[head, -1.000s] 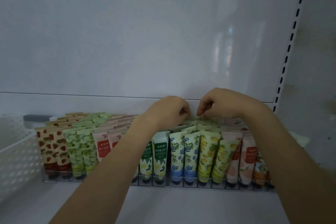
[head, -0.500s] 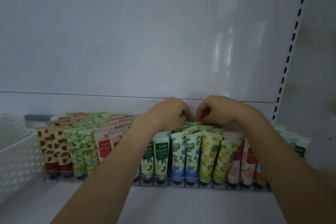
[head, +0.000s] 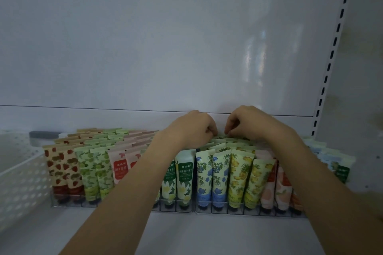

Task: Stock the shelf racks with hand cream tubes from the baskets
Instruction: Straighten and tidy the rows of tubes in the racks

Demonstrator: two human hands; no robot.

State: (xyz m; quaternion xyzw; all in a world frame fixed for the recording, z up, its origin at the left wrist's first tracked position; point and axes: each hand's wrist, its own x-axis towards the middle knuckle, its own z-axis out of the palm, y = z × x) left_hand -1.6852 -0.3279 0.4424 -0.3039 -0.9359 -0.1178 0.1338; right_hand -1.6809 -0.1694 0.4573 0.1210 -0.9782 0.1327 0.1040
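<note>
Both hands are up at the back of the rack (head: 207, 210), close together but not touching each other. The left hand (head: 192, 128) is curled like a loose fist. Its fingers bend down onto the tops of the hand cream tubes (head: 205, 174) in the back rows. The right hand (head: 248, 124) is curled too. Its thumb and first finger come close together, right at the tube tops. I cannot tell if either hand really holds a tube or only touches the tops, because the fingers hide it. The tubes stand cap down in neat rows in the clear rack on the white shelf (head: 207, 234). There are strawberry ones, green ones, pink ones, blue flower ones and yellow ones. A white basket (head: 20, 182) with holes sits just beside the rack on the left.
</note>
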